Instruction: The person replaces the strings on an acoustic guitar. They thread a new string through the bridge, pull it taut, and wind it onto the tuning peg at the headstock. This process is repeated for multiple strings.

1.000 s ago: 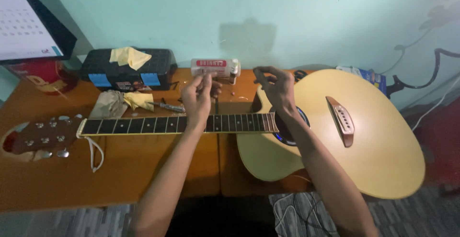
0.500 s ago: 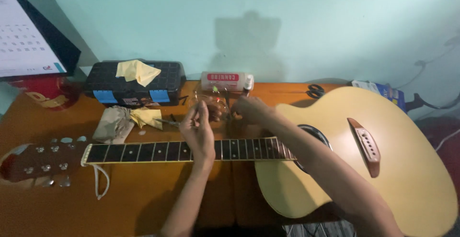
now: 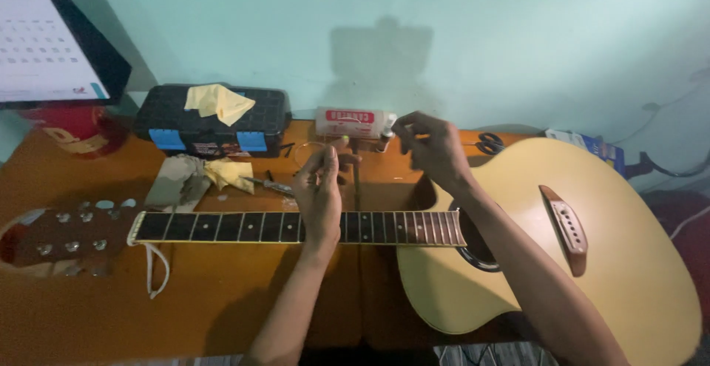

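Note:
A light-wood acoustic guitar lies flat on the brown table [image 3: 222, 314], body [image 3: 629, 262] to the right, dark fretboard [image 3: 237, 227] across the middle and headstock [image 3: 59, 240] at the left. My left hand [image 3: 319, 192] is raised over the neck with its fingertips pinched on a thin coiled guitar string [image 3: 307, 151]. My right hand [image 3: 433, 148] hovers above the neck joint, thumb and fingers pinched near a clear bottle; the wire between the hands is too fine to follow.
At the back edge lie a clear bottle with a red label [image 3: 355, 123], a black toolbox [image 3: 211, 126] topped by a yellow cloth [image 3: 218, 102], scissors [image 3: 488, 143] and a blue packet [image 3: 592, 144]. A grey and yellow rag [image 3: 192, 177], a screwdriver [image 3: 270, 185] and a wall calendar [image 3: 44, 41] are at the left.
Both hands lifted off the fretboard and moved back toward the bottle. The right hand left the sound hole area and now pinches at the far side of the neck.

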